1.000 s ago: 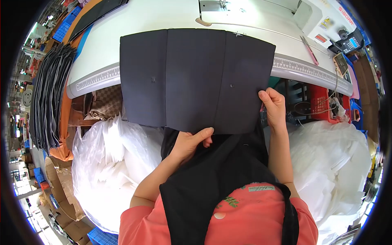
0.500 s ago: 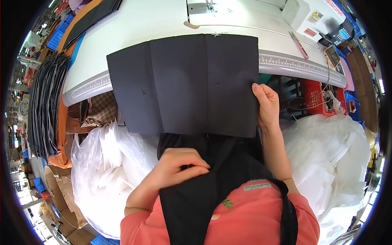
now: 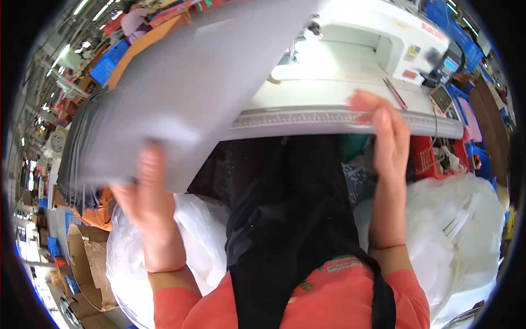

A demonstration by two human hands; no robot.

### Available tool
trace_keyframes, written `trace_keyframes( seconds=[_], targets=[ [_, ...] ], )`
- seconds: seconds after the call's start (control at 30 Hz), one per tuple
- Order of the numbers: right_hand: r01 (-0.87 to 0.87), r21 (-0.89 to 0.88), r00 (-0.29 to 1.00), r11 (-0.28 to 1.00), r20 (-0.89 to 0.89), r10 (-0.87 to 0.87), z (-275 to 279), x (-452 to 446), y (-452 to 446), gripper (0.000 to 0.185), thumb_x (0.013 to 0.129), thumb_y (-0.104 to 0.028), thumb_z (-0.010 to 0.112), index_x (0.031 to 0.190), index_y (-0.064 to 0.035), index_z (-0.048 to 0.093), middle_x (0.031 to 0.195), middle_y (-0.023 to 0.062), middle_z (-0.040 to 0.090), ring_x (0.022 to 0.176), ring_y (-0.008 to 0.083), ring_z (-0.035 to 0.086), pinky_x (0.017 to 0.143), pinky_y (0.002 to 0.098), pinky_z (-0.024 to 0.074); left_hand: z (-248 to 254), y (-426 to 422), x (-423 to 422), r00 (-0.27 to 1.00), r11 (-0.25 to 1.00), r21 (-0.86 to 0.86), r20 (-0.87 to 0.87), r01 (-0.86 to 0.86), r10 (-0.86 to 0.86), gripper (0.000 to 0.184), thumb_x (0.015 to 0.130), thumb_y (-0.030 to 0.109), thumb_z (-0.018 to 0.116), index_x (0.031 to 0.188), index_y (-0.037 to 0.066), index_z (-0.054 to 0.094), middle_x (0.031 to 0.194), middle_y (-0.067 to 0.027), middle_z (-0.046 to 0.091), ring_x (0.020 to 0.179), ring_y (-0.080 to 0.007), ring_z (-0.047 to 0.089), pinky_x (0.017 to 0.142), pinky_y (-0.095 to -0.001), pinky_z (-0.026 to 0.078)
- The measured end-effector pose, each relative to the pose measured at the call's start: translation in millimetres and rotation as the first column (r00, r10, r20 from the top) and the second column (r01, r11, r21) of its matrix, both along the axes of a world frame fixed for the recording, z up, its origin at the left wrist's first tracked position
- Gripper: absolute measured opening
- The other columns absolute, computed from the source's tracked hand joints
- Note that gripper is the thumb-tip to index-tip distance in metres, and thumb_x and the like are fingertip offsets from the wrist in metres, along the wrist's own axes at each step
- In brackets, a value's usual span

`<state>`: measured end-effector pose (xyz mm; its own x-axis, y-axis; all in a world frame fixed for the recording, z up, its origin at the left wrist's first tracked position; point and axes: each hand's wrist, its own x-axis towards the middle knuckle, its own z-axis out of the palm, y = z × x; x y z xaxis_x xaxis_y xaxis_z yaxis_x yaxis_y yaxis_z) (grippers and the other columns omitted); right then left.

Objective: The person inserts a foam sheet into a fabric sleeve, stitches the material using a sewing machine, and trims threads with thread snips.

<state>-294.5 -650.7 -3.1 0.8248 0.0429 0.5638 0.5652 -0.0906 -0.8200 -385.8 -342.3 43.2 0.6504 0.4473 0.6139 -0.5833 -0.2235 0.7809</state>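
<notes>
A dark fabric panel [image 3: 181,82], greyed by glare and motion blur, is raised at the left over the table. My left hand [image 3: 148,192] grips its lower edge, thumb on the near face and the other fingers behind it. Just left of the panel hangs a stack of dark fabric pieces [image 3: 82,142], partly covered by it. My right hand [image 3: 388,131] is off the panel, fingers apart and somewhat blurred, above the table's front edge with its ruler strip [image 3: 307,119].
A white sewing machine [image 3: 383,33] stands on the table, with pink-handled snips [image 3: 395,94] in front of it. A red basket [image 3: 430,159] is under the table at right. Clear plastic bags of white material [image 3: 444,230] flank my lap. A cardboard box [image 3: 87,263] stands lower left.
My left hand has come up from my lap and taken the panel, which has swung left and up toward the stack. My right hand has let go of the panel's right edge.
</notes>
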Motion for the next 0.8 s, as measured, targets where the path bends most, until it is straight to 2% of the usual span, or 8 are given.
trace_keyframes(
  seconds=[0.07, 0.13, 0.23, 0.4, 0.5, 0.6, 0.63, 0.8],
  targets=[
    [0.398, -0.329, 0.917, 0.856, 0.169, -0.361, -6.0, 47.9, -32.0, 0.04, 0.1, -0.032, 0.058, 0.121, 0.0013, 0.066, 0.117, 0.0167, 0.069, 0.104, 0.0272, 0.064, 0.095, 0.0368, 0.0487, 41.7, 2.5, 6.7, 0.941, 0.873, -0.354, -0.088, -0.336, 0.327, 0.032, 0.099, 0.016, 0.064, 0.126, -0.002, 0.063, 0.112, -0.013, 0.069, 0.093, -0.0167, 0.066, 0.084, -0.0251, 0.052],
    [0.7, -0.481, 0.711, 0.528, 0.537, -0.453, -40.7, 103.6, -80.3, 0.033, 0.099, -0.03, 0.058, 0.121, -0.0071, 0.068, 0.116, 0.0146, 0.07, 0.103, 0.033, 0.066, 0.092, 0.0381, 0.0502, 49.4, 44.9, 15.2, 0.986, 0.854, -0.497, -0.016, -0.15, 0.164, 0.037, 0.101, 0.021, 0.061, 0.13, -0.001, 0.06, 0.115, -0.0115, 0.069, 0.096, -0.0169, 0.067, 0.084, -0.0263, 0.053],
    [0.764, -0.621, 0.625, 0.178, 0.64, -0.447, -94.7, 161.0, -157.1, 0.031, 0.098, -0.028, 0.057, 0.121, -0.0089, 0.067, 0.116, 0.0169, 0.07, 0.103, 0.037, 0.066, 0.09, 0.0411, 0.0507, 39.7, 69.6, 29.1, 0.998, 0.819, -0.573, -0.037, 0.022, -0.053, 0.039, 0.103, 0.028, 0.057, 0.127, -0.003, 0.059, 0.118, -0.0132, 0.068, 0.1, -0.0148, 0.066, 0.085, -0.026, 0.052],
    [0.464, -0.867, 0.745, 0.183, 0.27, -0.61, -75.9, 145.5, -151.8, 0.033, 0.096, -0.027, 0.057, 0.122, -0.0078, 0.066, 0.112, 0.0191, 0.07, 0.099, 0.0385, 0.066, 0.086, 0.0426, 0.0511, -29.7, 63.5, 58.9, 0.917, 0.747, -0.664, -0.285, 0.022, -0.28, 0.044, 0.104, 0.032, 0.054, 0.13, -0.003, 0.059, 0.122, -0.0144, 0.067, 0.104, -0.0205, 0.065, 0.09, -0.0296, 0.052],
    [0.538, -0.827, 0.764, 0.166, 0.395, -0.509, -82.3, 151.4, -168.6, 0.032, 0.096, -0.023, 0.056, 0.123, -0.0075, 0.065, 0.109, 0.0201, 0.07, 0.095, 0.0398, 0.066, 0.083, 0.0428, 0.0513, -85.4, 56.8, 85.3, 0.865, 0.676, -0.735, -0.376, -0.06, -0.332, 0.048, 0.105, 0.034, 0.053, 0.133, -0.004, 0.055, 0.126, -0.0157, 0.064, 0.107, -0.0234, 0.064, 0.092, -0.0322, 0.052],
    [0.502, -0.701, 0.842, 0.507, 0.26, -0.473, -57.4, 118.4, -133.2, 0.031, 0.097, -0.012, 0.052, 0.124, -0.0029, 0.062, 0.099, 0.0144, 0.071, 0.079, 0.0286, 0.066, 0.074, 0.0339, 0.0519, -104.2, 45.3, 91.7, 0.873, 0.604, -0.783, -0.389, -0.145, -0.294, 0.051, 0.104, 0.034, 0.055, 0.137, -0.004, 0.051, 0.13, -0.0168, 0.061, 0.108, -0.0227, 0.064, 0.09, -0.0323, 0.052],
    [0.399, -0.486, 0.863, 0.778, -0.088, -0.497, -46.4, 106.3, -106.4, 0.034, 0.097, -0.009, 0.051, 0.127, -0.0017, 0.062, 0.095, 0.0096, 0.069, 0.071, 0.0163, 0.061, 0.065, 0.0267, 0.0494, -107.0, 45.6, 92.5, 0.887, 0.57, -0.82, -0.304, -0.059, -0.347, 0.05, 0.104, 0.032, 0.055, 0.138, -0.004, 0.05, 0.132, -0.017, 0.06, 0.108, -0.0222, 0.063, 0.09, -0.0319, 0.052],
    [-0.01, -0.146, 0.937, 0.989, -0.347, -0.042, -31.7, 65.6, 26.1, 0.039, 0.095, -0.004, 0.054, 0.133, -0.0036, 0.061, 0.098, 0.0056, 0.066, 0.066, 0.0084, 0.052, 0.057, 0.0202, 0.0414, -119.8, 37.4, 72.8, 0.851, 0.449, -0.881, -0.119, 0.147, -0.512, 0.047, 0.103, 0.026, 0.057, 0.139, -0.002, 0.049, 0.133, -0.0173, 0.059, 0.108, -0.0202, 0.063, 0.087, -0.0296, 0.053]
  ],
)
